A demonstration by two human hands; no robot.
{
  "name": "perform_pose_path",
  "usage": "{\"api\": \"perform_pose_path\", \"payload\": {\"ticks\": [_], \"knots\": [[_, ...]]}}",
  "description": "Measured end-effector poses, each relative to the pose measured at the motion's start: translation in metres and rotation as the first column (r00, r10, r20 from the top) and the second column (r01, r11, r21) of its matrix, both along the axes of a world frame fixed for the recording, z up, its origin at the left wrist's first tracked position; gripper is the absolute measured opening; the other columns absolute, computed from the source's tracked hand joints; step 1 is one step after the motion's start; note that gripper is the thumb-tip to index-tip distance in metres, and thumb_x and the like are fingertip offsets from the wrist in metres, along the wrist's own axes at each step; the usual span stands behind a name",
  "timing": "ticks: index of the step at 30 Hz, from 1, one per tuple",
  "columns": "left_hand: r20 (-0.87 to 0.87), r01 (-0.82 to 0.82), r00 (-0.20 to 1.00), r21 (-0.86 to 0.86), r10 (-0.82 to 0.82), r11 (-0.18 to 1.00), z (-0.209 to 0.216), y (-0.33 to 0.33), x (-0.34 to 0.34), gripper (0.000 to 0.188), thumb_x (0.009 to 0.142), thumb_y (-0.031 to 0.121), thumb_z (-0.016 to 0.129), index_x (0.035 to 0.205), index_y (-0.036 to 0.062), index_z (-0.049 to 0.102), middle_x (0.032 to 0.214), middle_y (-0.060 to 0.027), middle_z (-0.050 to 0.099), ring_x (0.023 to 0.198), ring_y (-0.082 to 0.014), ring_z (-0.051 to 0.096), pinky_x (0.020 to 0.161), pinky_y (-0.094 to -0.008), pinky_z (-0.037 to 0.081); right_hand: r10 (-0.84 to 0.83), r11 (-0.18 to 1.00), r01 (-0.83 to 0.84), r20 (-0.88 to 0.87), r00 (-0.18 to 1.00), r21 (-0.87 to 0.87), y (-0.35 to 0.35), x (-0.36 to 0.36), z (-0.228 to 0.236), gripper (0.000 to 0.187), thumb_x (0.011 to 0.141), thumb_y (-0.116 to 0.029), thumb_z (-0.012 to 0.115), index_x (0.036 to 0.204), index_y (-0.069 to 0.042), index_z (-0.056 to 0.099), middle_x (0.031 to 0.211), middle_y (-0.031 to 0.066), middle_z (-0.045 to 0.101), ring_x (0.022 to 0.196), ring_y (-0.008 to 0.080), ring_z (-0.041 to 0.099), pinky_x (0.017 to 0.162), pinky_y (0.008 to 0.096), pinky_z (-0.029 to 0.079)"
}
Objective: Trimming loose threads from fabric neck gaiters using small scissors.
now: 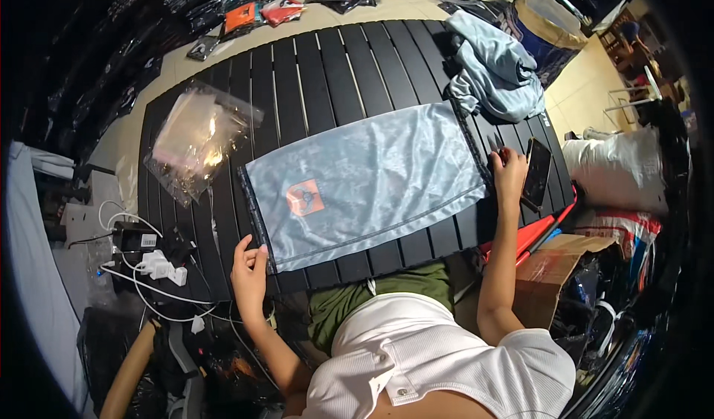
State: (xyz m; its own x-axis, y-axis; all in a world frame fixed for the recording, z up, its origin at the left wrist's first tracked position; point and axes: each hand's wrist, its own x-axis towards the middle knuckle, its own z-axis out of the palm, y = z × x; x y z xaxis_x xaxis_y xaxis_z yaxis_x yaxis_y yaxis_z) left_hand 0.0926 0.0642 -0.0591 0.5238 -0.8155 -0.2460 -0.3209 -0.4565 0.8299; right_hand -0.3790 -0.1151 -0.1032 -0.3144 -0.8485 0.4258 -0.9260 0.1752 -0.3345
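A light grey-blue piece of cloth (387, 181) lies flat on the black slatted table (312, 77) in front of me. It has dark bands at both short ends and an orange square print near the left end. My left hand (251, 274) is at its near left corner, thumb by the dark band and fingers apart. By the cloth's right end, my right hand (510, 177) is closed around small scissors (496, 145), whose pointed blades stick out beyond the fingers. The handles are mostly hidden in the hand.
A phone (536, 173) lies just right of my right hand. Crumpled grey-blue cloth (497, 69) sits at the far right corner. Clear plastic bags (195, 140) lie at left, near white chargers (160, 266) and cables. A cardboard box (554, 278) stands right of the table.
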Motion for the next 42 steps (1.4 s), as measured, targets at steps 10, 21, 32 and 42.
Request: {"api": "perform_pose_path", "payload": {"ticks": [10,21,32,42], "knots": [[0.497,0.193,0.866,-0.253,-0.043,0.948,-0.022,-0.031,-0.027,0.033,0.089,0.01,0.045,0.12,0.0004,0.05,0.124,-0.0185,0.049,0.117,-0.0315,0.045,0.097,-0.0342,0.035,0.304,0.905,-0.269,0.059,0.951,-0.329,-0.008,0.102,0.032,0.037,0.08,-0.017,0.058,0.111,0.003,0.051,0.111,0.0203,0.049,0.103,0.036,0.046,0.091,0.0445,0.035],[0.783,0.352,0.531,0.145,-0.325,0.925,-0.033,-0.029,-0.048,0.056,0.089,0.036,0.044,0.135,0.0063,0.035,0.143,-0.0099,0.028,0.133,-0.027,0.023,0.108,-0.0442,0.015,0.938,0.345,-0.918,-0.094,0.333,0.196,-0.068,0.279,0.007,0.051,0.084,-0.041,0.046,0.125,-0.011,0.045,0.134,0.0102,0.04,0.13,0.0299,0.027,0.104,0.0574,0.013],[0.554,0.099,0.816,-0.415,0.165,0.904,-0.045,-0.057,0.015,0.037,0.084,0.02,0.058,0.117,0.0033,0.052,0.114,-0.0127,0.056,0.11,-0.0278,0.049,0.092,-0.0367,0.034,0.105,0.982,-0.099,-0.03,0.994,0.163,-0.088,0.08,0.0,0.04,0.076,-0.038,0.062,0.103,-0.009,0.06,0.104,0.0142,0.056,0.096,0.0369,0.051,0.083,0.0442,0.041],[0.012,0.012,1.0,-0.13,-0.011,0.991,-0.039,-0.155,0.078,0.022,0.078,0.016,0.068,0.093,0.0006,0.064,0.083,-0.0049,0.065,0.074,-0.0102,0.058,0.069,-0.0206,0.042,0.203,0.883,-0.269,0.203,0.958,0.384,-0.135,0.066,0.023,0.056,0.067,-0.051,0.067,0.097,-0.005,0.066,0.091,0.014,0.066,0.089,0.0296,0.061,0.079,0.0355,0.043]]}}
